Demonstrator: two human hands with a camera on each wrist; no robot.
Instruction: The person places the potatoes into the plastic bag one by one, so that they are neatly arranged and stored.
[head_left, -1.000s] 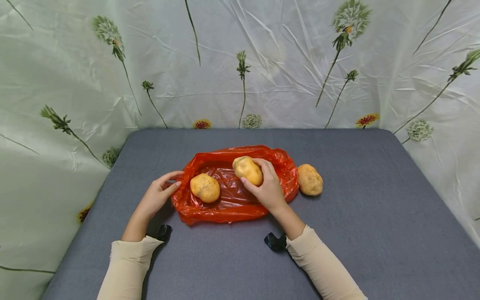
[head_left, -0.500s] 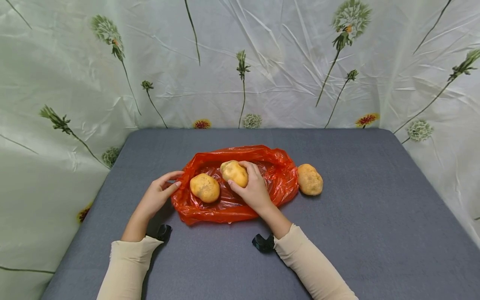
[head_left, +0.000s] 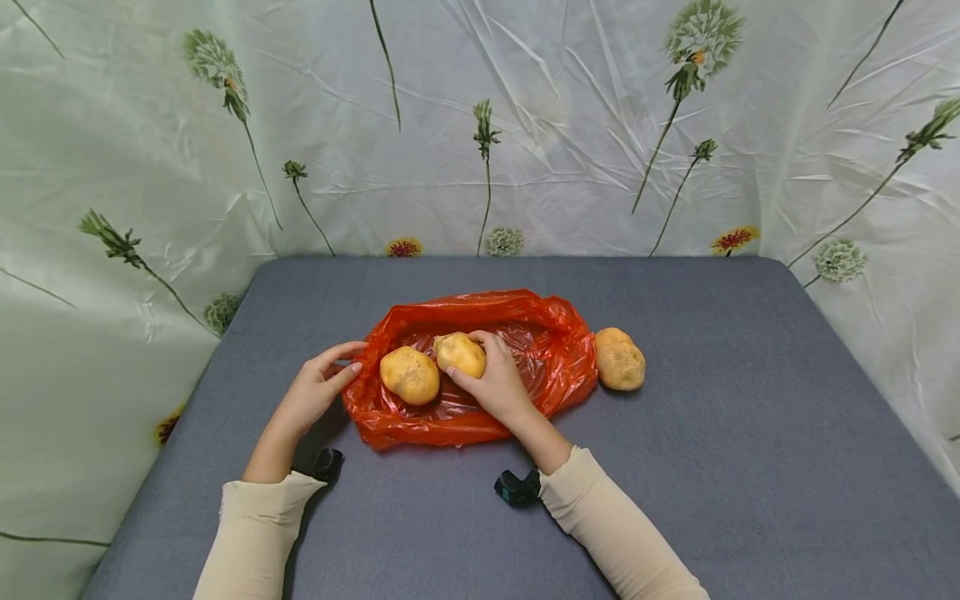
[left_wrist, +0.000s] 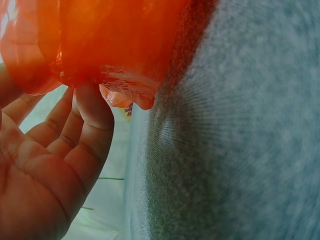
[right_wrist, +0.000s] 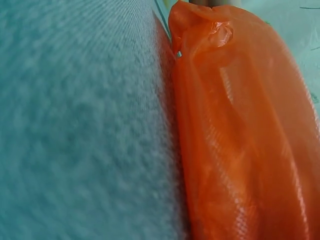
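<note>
A red plastic bag (head_left: 558, 375) lies spread wide at its mouth on the table. One potato (head_left: 409, 376) rests inside at the left. Just right of it, my right hand (head_left: 502, 385) grips a second potato (head_left: 461, 356) down within the bag. My left hand (head_left: 318, 387) pinches the bag's left edge between thumb and fingers; the left wrist view shows this hand (left_wrist: 55, 155) at the red plastic (left_wrist: 115, 40). In the right wrist view the bag's side (right_wrist: 240, 130) fills the right half, and the right hand is hidden there.
A third potato (head_left: 620, 359) lies on the grey table (head_left: 720, 467), against the outside of the bag's right end. A flower-printed curtain (head_left: 420, 150) hangs behind the table and at its sides. Black bands sit at both wrists.
My right hand has carried its potato left and lower into the bag, close beside the first potato. The left hand, the bag and the outer potato have stayed in place.
</note>
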